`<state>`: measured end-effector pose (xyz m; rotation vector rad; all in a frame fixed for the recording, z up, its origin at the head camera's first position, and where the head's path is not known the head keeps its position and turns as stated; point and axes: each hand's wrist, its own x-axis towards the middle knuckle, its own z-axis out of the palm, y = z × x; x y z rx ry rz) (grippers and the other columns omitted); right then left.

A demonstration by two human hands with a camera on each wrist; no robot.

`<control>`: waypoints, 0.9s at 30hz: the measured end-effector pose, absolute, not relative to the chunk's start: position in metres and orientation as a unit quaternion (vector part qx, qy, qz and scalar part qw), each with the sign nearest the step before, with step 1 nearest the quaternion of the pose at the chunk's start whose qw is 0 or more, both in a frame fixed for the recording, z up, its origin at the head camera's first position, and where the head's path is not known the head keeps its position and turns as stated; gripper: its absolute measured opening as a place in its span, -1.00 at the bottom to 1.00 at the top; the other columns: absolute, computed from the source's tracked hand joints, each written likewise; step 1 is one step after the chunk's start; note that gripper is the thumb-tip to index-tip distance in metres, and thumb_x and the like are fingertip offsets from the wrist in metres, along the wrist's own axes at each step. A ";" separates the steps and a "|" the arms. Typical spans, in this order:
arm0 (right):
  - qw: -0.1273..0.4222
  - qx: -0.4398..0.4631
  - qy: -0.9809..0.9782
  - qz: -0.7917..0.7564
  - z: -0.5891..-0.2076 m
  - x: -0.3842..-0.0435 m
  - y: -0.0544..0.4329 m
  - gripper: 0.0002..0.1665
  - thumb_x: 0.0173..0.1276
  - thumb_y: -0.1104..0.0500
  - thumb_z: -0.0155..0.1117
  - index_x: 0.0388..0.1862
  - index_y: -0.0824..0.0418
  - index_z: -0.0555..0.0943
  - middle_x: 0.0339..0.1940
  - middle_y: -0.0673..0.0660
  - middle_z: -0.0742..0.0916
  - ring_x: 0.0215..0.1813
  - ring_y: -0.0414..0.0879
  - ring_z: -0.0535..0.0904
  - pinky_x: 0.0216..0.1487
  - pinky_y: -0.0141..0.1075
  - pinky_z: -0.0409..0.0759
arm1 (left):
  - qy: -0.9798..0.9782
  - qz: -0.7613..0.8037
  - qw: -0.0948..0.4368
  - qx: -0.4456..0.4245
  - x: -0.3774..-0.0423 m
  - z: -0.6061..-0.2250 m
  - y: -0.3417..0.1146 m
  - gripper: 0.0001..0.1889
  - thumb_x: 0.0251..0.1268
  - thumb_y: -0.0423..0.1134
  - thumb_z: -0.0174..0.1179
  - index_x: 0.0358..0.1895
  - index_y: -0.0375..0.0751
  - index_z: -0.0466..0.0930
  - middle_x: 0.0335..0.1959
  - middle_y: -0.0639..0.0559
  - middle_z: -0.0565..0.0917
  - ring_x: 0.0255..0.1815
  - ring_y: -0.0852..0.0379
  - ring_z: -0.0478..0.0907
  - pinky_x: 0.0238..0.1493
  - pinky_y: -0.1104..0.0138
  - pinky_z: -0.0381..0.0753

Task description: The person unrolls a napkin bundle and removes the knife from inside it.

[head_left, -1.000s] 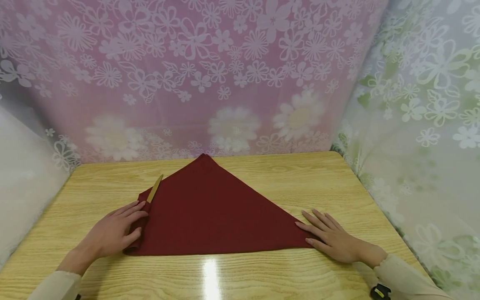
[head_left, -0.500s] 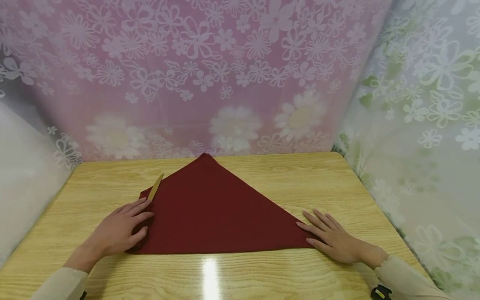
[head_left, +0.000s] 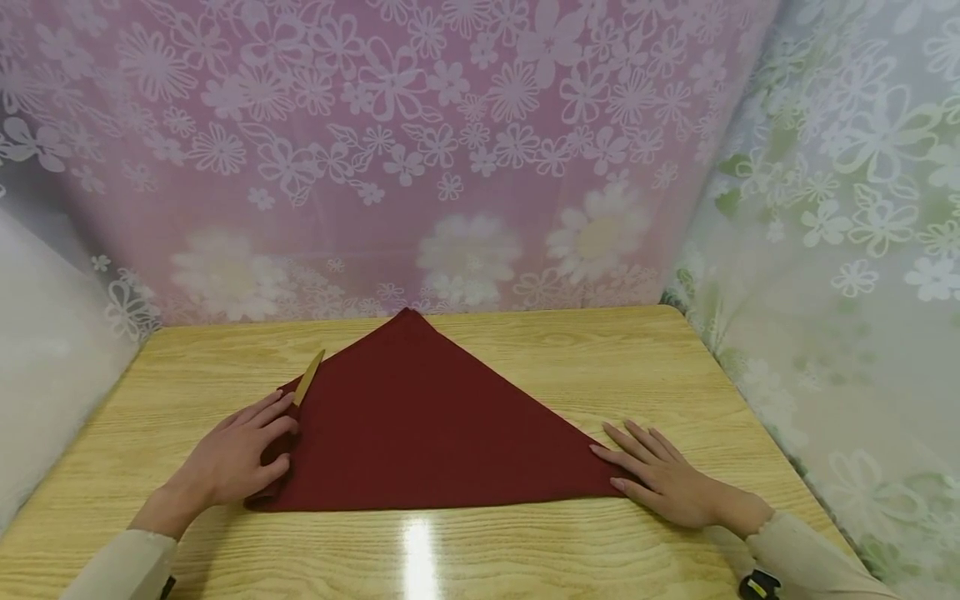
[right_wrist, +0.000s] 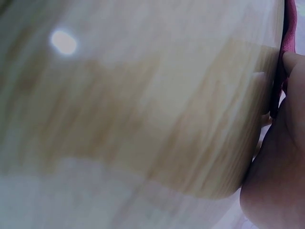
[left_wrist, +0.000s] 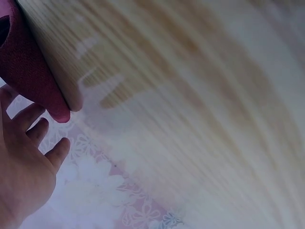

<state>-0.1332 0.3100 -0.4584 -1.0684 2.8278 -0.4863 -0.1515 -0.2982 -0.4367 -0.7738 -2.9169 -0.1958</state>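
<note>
A dark red cloth [head_left: 420,425], folded into a triangle, lies on the wooden table with its peak toward the back. Its left end is turned over into a roll [left_wrist: 31,69]. From that roll the pointed gold blade of what looks like a table knife [head_left: 308,379] sticks out; the rest is hidden in the cloth. My left hand [head_left: 236,458] rests over the roll, fingers spread and slightly bent, thumb at the near side. At the cloth's right corner my right hand [head_left: 667,479] lies flat, fingers spread, thumb and index finger pressing on the fabric.
The light wood-grain table [head_left: 600,350] has rounded far corners and a bright light reflection near the front. A pink flowered curtain [head_left: 360,167] hangs along the back edge. Another flowered sheet [head_left: 847,292] borders the right side.
My left hand moved slightly right over the roll, then back left, with its fingers shifting on the cloth. The right hand has stayed in place on the corner.
</note>
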 end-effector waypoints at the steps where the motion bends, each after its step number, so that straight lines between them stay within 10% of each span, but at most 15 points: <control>1: 0.040 -0.350 0.923 -0.159 -0.458 -0.133 0.310 -0.41 0.54 0.04 -0.04 0.51 -0.02 0.22 0.53 0.23 0.12 0.47 0.35 -0.10 0.43 -0.16 -0.48 | -0.963 -0.064 0.060 -0.254 -0.151 -0.437 -0.298 -0.71 0.23 -0.11 0.19 0.00 -0.07 0.59 0.36 -0.20 0.33 0.41 -0.16 0.14 0.24 -0.11 0.24; 27: 0.037 -0.352 0.923 -0.154 -0.455 -0.132 0.308 -0.40 0.53 0.07 0.00 0.50 0.02 0.23 0.52 0.25 0.14 0.47 0.34 -0.08 0.41 -0.29 -0.53 | -0.959 -0.065 0.094 -0.260 -0.149 -0.438 -0.305 -0.71 0.24 -0.15 0.20 0.01 -0.06 0.62 0.36 -0.18 0.32 0.37 -0.16 0.18 0.20 -0.11 0.26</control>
